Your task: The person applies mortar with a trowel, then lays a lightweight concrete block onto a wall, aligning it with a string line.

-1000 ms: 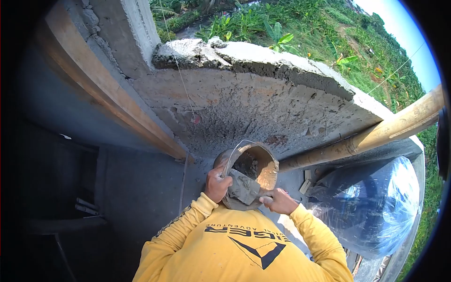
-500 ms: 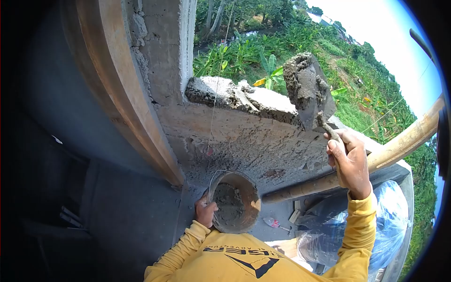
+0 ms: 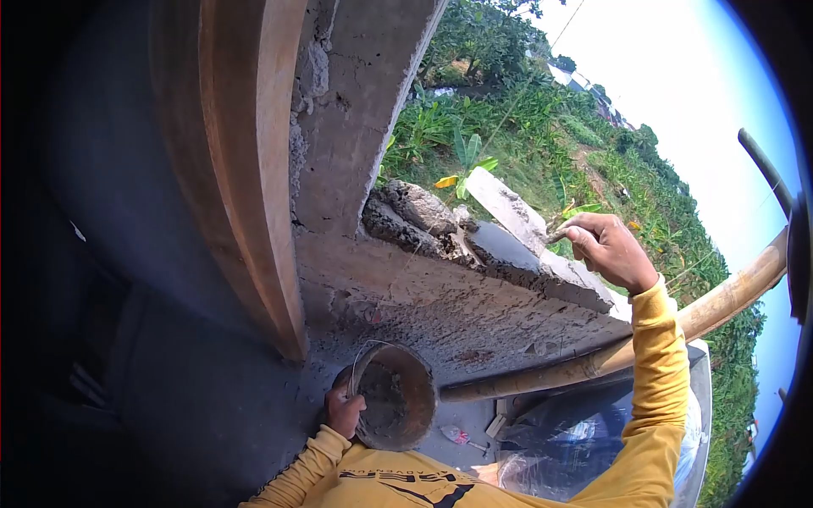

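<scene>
Lower centre: left hand (image 3: 345, 413) closed on bucket (image 3: 417, 402) rim; grey mix (image 3: 381, 405) inside. Upper right of centre: right hand (image 3: 611, 248) closed round trowel (image 3: 508, 207) handle, blade at wall (image 3: 457, 288) top.

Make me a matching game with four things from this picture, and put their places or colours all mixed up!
Things:
1. trowel
2. bucket
3. bamboo pole
4. long-sleeved shirt

Places and colours:
A. yellow, with black print on the front
B. held at its side by the left hand
C. in the grip of the right hand, up by the top of the wall
D. slanting upward on the right side of the picture

Right pairs: 1-C, 2-B, 3-D, 4-A
</scene>
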